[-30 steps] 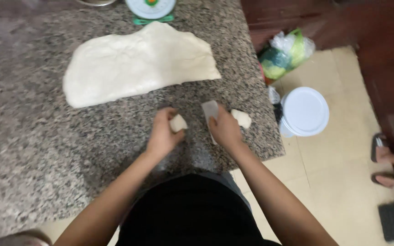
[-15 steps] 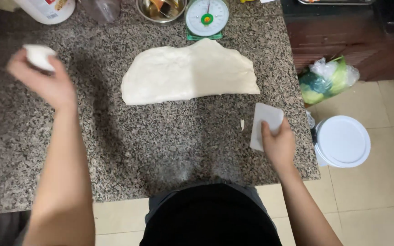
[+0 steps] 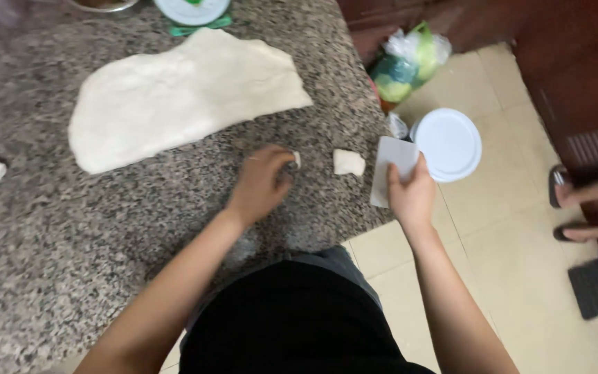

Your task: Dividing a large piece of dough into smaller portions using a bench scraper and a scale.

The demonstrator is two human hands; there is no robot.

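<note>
A home kitchen: granite counter (image 3: 105, 242), rolled dough (image 3: 174, 97), kitchen scale (image 3: 192, 10).

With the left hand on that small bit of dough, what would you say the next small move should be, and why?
Probably lift that dough piece clear with the left hand. The fingers are already curled around it, and a second cut piece lies loose beside it, apart from the dough sheet. The right hand holds the white scraper at the counter edge, not cutting.
</note>
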